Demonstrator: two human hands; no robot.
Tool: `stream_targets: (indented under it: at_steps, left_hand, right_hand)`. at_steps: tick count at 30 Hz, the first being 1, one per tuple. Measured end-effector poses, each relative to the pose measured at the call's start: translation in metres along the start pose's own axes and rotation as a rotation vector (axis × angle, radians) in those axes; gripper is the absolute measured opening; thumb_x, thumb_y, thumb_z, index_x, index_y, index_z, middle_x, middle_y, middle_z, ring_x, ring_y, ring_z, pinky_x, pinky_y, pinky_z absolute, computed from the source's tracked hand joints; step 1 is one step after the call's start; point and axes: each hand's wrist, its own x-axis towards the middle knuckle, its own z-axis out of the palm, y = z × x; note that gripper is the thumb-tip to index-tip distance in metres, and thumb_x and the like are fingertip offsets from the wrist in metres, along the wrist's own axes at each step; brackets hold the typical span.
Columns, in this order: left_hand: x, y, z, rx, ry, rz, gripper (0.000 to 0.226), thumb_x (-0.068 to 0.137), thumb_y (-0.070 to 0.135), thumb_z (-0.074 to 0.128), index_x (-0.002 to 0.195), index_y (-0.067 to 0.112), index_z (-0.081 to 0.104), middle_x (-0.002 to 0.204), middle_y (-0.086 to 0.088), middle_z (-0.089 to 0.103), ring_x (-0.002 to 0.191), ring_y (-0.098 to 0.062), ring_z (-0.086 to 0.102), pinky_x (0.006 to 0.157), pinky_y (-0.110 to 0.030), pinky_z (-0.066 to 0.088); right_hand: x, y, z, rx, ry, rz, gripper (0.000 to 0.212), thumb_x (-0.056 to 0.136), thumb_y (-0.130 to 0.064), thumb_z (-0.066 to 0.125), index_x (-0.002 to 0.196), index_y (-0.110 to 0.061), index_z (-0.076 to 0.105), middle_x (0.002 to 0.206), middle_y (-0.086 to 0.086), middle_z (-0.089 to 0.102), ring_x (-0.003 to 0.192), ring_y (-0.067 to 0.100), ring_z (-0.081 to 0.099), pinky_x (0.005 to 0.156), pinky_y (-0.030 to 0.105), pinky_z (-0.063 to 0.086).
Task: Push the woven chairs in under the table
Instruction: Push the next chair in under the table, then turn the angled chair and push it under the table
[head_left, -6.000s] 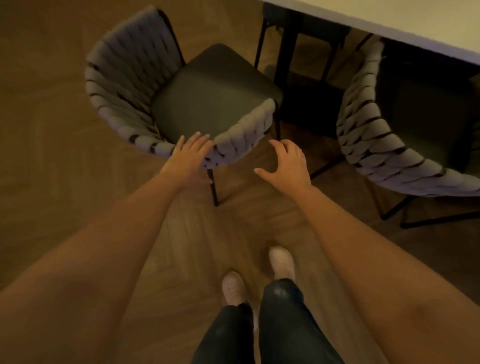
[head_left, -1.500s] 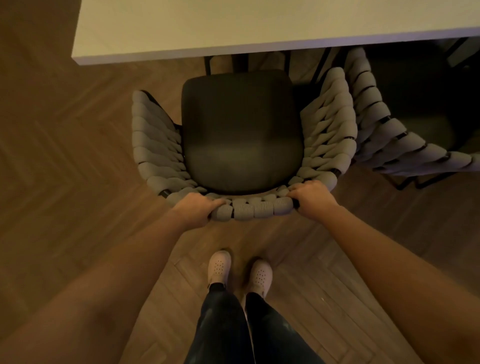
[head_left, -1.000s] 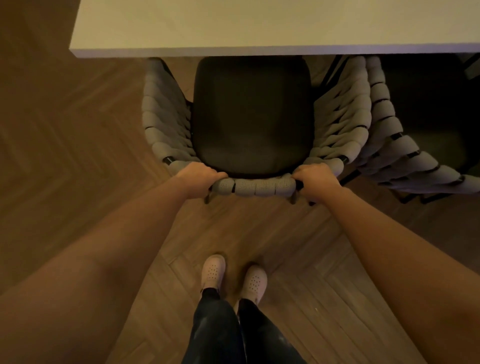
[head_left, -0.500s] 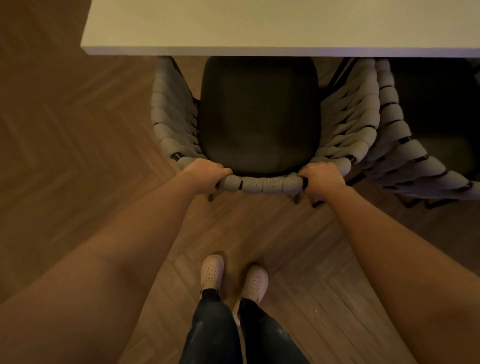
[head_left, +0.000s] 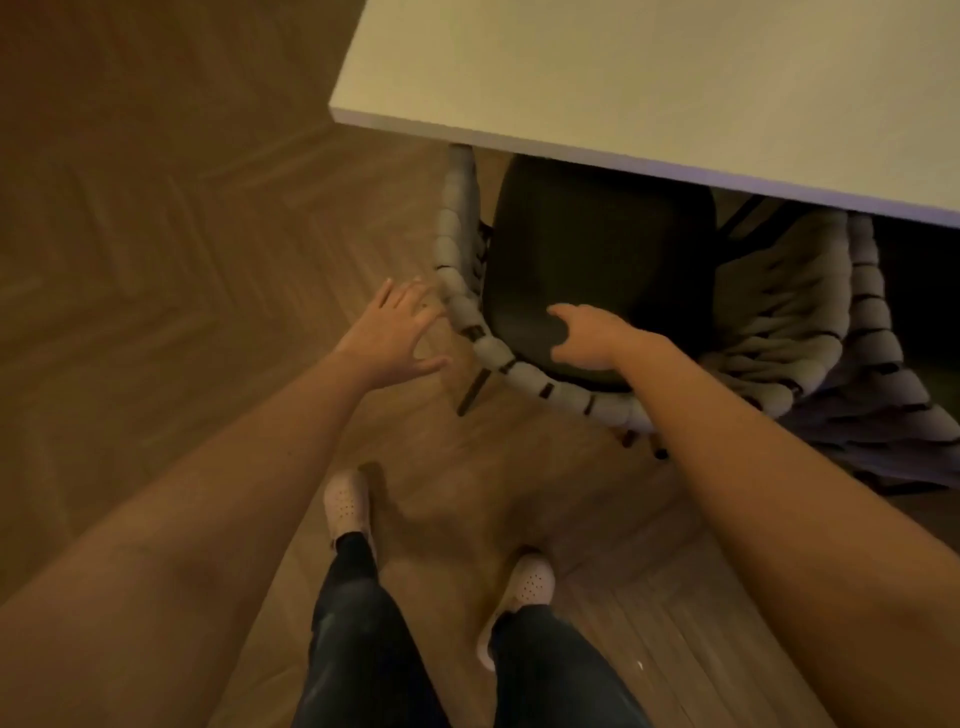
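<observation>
A grey woven chair (head_left: 462, 306) with a dark seat cushion (head_left: 597, 260) stands partly under the pale table (head_left: 649, 78), its front hidden by the tabletop. My left hand (head_left: 395, 332) hovers open just left of the chair's woven back, fingers spread, not touching it. My right hand (head_left: 587, 335) is open above the rear of the seat, holding nothing. A second woven chair (head_left: 872, 332) stands to the right, pressed close against the first and also partly under the table.
Herringbone wood floor (head_left: 156, 260) spreads out to the left and behind me. My two feet in pale shoes (head_left: 345, 501) stand a step back from the chair. Black chair legs (head_left: 470, 395) show below the woven back.
Both hands have let go of the chair's back and opened. My view has swung to the left, so the table and chairs now sit to the upper right. My feet have moved apart.
</observation>
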Motion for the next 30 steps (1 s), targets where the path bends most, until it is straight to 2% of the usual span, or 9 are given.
stream_targets:
  at_steps: [5,6,11,14,19,23,30]
  left_hand:
    - [-0.03,-0.095,-0.015,0.048,-0.077,-0.178,0.07,0.086,0.057,0.056,0.143,0.019,0.041,0.156,-0.015,0.02,0.147,-0.027,0.009,0.119,-0.047,0.003]
    - [-0.037,-0.132,-0.022,0.057,-0.077,-0.212,0.07,0.086,0.056,0.057,0.143,0.019,0.041,0.157,-0.014,0.019,0.147,-0.027,0.007,0.119,-0.048,0.003]
    - [-0.05,-0.259,-0.051,0.137,-0.127,-0.274,0.074,0.084,0.055,0.059,0.146,0.022,0.035,0.159,-0.013,0.012,0.148,-0.027,0.002,0.119,-0.05,0.004]
    - [-0.041,-0.323,-0.068,0.147,-0.125,-0.299,0.078,0.083,0.055,0.06,0.148,0.023,0.032,0.16,-0.012,0.007,0.148,-0.028,-0.002,0.118,-0.052,0.003]
    - [0.006,-0.387,-0.091,0.143,-0.143,-0.289,0.09,0.082,0.063,0.056,0.153,0.024,0.017,0.161,-0.013,-0.006,0.148,-0.029,-0.01,0.117,-0.054,-0.002]
    - [0.067,-0.427,-0.109,0.152,-0.131,-0.235,0.096,0.081,0.064,0.057,0.154,0.026,0.008,0.16,-0.013,-0.01,0.147,-0.029,-0.014,0.117,-0.054,-0.004]
    - [0.224,-0.519,-0.176,0.175,-0.093,-0.225,0.105,0.079,0.065,0.059,0.154,0.025,-0.004,0.16,-0.013,-0.012,0.147,-0.03,-0.015,0.116,-0.055,-0.005]
  right_hand:
    - [0.043,-0.131,0.001,-0.071,0.06,-0.132,0.064,0.094,-0.029,0.052,0.152,-0.015,0.026,0.148,0.017,0.036,0.132,0.036,0.04,0.105,0.043,0.039]
    - [0.06,-0.168,0.0,-0.093,0.06,-0.14,0.063,0.095,-0.029,0.051,0.151,-0.013,0.028,0.148,0.016,0.036,0.132,0.035,0.04,0.106,0.043,0.039]
    - [0.12,-0.288,-0.008,-0.119,0.043,-0.133,0.068,0.094,-0.034,0.056,0.151,-0.013,0.026,0.149,0.017,0.033,0.134,0.034,0.037,0.105,0.041,0.036]
    - [0.156,-0.34,-0.024,-0.113,0.125,-0.105,0.069,0.093,-0.036,0.058,0.149,-0.011,0.028,0.15,0.018,0.029,0.135,0.035,0.033,0.107,0.043,0.034]
    - [0.204,-0.389,-0.068,-0.096,0.308,-0.101,0.081,0.086,-0.043,0.065,0.149,-0.01,0.027,0.15,0.023,0.027,0.139,0.037,0.026,0.114,0.044,0.025]
    - [0.251,-0.403,-0.116,-0.062,0.416,-0.071,0.088,0.085,-0.042,0.065,0.153,-0.013,0.018,0.156,0.023,0.016,0.146,0.036,0.012,0.118,0.044,0.014]
    - [0.372,-0.413,-0.237,-0.035,0.499,0.044,0.087,0.089,-0.04,0.059,0.155,-0.018,0.007,0.16,0.02,0.001,0.149,0.032,-0.004,0.121,0.045,0.003]
